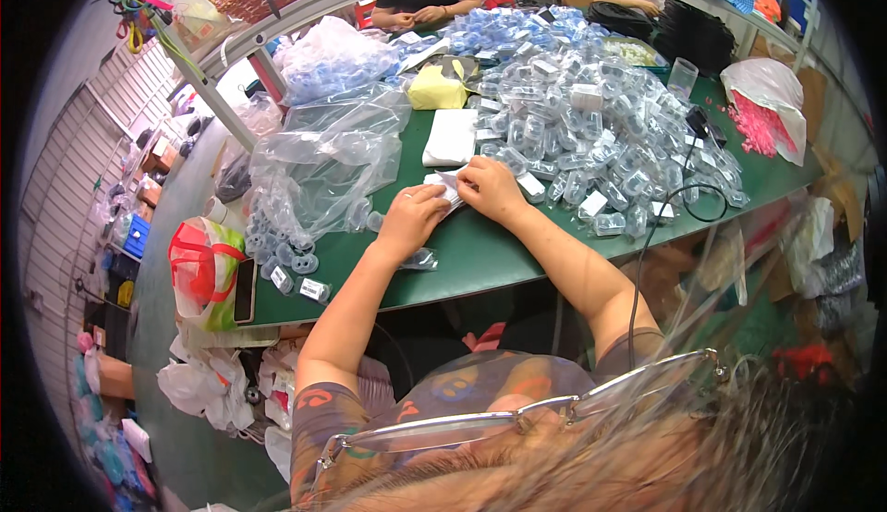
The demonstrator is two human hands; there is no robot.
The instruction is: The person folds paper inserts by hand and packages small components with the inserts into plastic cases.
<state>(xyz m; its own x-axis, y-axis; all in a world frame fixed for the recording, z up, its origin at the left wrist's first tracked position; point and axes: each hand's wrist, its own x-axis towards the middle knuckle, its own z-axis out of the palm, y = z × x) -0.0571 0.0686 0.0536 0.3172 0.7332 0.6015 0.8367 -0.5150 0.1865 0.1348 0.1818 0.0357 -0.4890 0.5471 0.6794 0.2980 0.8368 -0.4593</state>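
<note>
My left hand (411,223) and my right hand (491,188) meet over the green table (425,281). Between them is a small white stack of what looks like paper slips or labels (445,186), with the fingers of both hands closed on it. Just beyond my hands lies a flat white pad of sheets (451,138). A small clear packet (421,260) rests on the table near my left wrist. Right of my right hand spreads a big heap of small clear plastic packs (591,124), some with white labels.
Clear plastic bags (333,152) and loose clear round pieces (277,244) cover the left side. A phone (245,290) and a colourful bag (205,267) stand at the left edge. A black cable (658,221) hangs at the right. Another person (425,4) sits across the table.
</note>
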